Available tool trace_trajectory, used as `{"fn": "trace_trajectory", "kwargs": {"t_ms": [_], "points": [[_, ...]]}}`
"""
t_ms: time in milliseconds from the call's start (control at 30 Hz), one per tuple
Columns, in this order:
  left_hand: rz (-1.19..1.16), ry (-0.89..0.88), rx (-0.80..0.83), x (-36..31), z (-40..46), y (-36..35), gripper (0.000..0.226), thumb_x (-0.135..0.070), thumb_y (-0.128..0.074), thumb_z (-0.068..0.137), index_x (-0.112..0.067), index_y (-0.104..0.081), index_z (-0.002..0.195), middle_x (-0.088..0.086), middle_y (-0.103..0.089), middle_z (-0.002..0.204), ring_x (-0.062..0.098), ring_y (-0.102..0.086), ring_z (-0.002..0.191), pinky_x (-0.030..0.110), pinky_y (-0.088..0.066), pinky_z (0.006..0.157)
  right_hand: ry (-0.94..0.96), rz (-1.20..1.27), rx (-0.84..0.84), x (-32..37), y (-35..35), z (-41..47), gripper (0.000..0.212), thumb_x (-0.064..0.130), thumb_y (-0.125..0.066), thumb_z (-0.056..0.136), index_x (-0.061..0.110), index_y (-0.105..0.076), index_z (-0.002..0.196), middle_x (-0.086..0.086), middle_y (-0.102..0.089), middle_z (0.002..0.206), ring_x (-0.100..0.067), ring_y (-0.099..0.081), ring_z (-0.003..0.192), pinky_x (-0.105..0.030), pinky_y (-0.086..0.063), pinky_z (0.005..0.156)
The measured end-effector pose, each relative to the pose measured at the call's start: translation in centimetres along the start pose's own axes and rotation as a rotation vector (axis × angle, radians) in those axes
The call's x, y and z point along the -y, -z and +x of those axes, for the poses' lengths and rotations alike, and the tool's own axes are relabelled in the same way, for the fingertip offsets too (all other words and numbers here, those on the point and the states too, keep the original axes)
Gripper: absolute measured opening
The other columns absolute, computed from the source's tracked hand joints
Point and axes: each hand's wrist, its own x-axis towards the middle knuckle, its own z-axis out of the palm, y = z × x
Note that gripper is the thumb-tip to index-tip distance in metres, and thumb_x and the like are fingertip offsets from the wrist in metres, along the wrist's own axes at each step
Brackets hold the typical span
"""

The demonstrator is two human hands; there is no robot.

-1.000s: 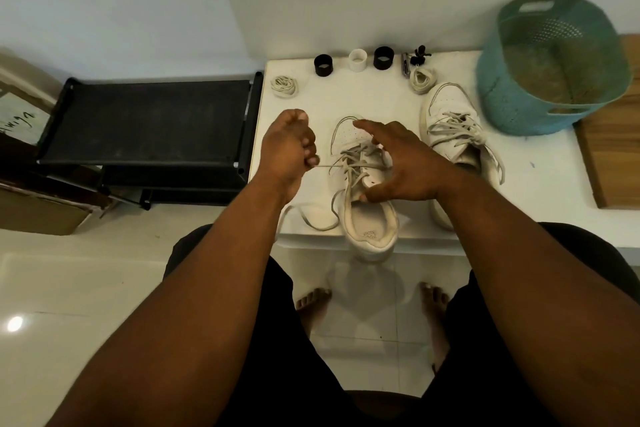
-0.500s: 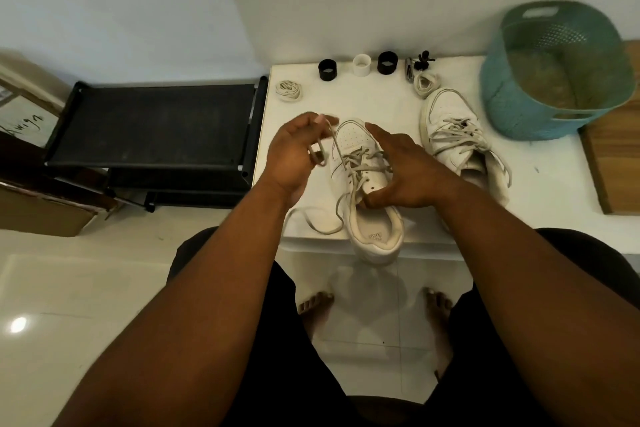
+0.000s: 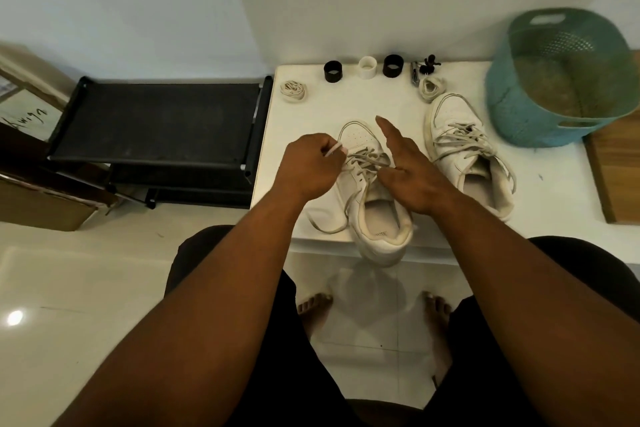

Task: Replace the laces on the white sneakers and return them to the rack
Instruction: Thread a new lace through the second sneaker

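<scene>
Head view. The near sneaker (image 3: 367,198) lies on the white table (image 3: 554,191), long axis running away from the person, heel overhanging the table's front edge. Left hand (image 3: 308,170), at the sneaker's left flank, pinches a loop of lace (image 3: 334,150). Right hand (image 3: 412,173) rests on the sneaker's right side, fingers extended. The lace end lies leftward, so the left hand is judged nearer for the pull.

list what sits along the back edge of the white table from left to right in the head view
coiled lace → black ring → white ring → second black ring → small dark clips with another coiled lace just in front → teal basket
</scene>
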Motion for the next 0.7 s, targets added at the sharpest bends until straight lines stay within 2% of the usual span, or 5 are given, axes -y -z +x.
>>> {"fn": "trace_trajectory", "kwargs": {"t_ms": [200,367,467,600,700], "points": [[0.429,0.023,0.274,-0.8,-0.3,1.6,0.036,-0.045,-0.068,0.094,-0.013,-0.072,0.080,0.002,-0.069,0.082,0.019,-0.063,0.080,0.035,-0.051,0.074,-0.038,-0.009,-0.063,0.0,0.1,-0.3,0.090,0.044,-0.047,0.082,0.041,-0.002,0.160,-0.007,-0.028,0.163,-0.024,-0.033,0.146,-0.037,-0.032,0.113],[-0.407,0.048,-0.063,-1.7,-0.8,2.5,0.025,-0.027,-0.066,0.099,-0.015,-0.070,0.077,-0.006,-0.070,0.078,-0.005,-0.061,0.067,0.027,-0.044,0.074,-0.071,-0.023,-0.062,-0.3,0.3,-0.2,0.086,0.031,-0.056,0.095,0.043,-0.001,0.160,-0.010,-0.031,0.161,-0.027,-0.035,0.145,-0.038,-0.032,0.112],[-0.769,0.061,-0.294,-2.0,-0.8,3.1,0.025,-0.022,-0.064,0.100,-0.017,-0.068,0.076,0.000,-0.064,0.078,0.003,-0.047,0.059,0.024,-0.039,0.063,-0.095,-0.036,-0.031,-0.1,0.2,0.0,0.084,0.030,-0.055,0.097,0.044,-0.002,0.160,-0.011,-0.032,0.160,-0.028,-0.037,0.143,-0.034,-0.031,0.105],[-0.920,-0.019,-0.428,-2.4,-1.0,3.7,0.028,-0.017,-0.063,0.100,-0.017,-0.068,0.073,0.006,-0.059,0.076,0.009,-0.041,0.061,0.023,-0.036,0.054,-0.146,-0.034,0.006,0.4,0.3,-0.1,0.081,0.039,-0.049,0.092,0.042,-0.005,0.160,-0.013,-0.036,0.158,-0.030,-0.037,0.142,-0.038,-0.032,0.111],[-0.787,-0.090,-0.416,-2.6,-1.0,3.7,0.024,-0.020,-0.063,0.101,-0.018,-0.070,0.078,-0.006,-0.061,0.069,0.004,-0.044,0.058,0.021,-0.040,0.055,-0.183,-0.011,0.034,1.0,0.3,-0.2,0.088,0.049,-0.039,0.078,0.044,-0.006,0.159,-0.015,-0.043,0.153,-0.032,-0.044,0.137,-0.045,-0.037,0.112]]}}
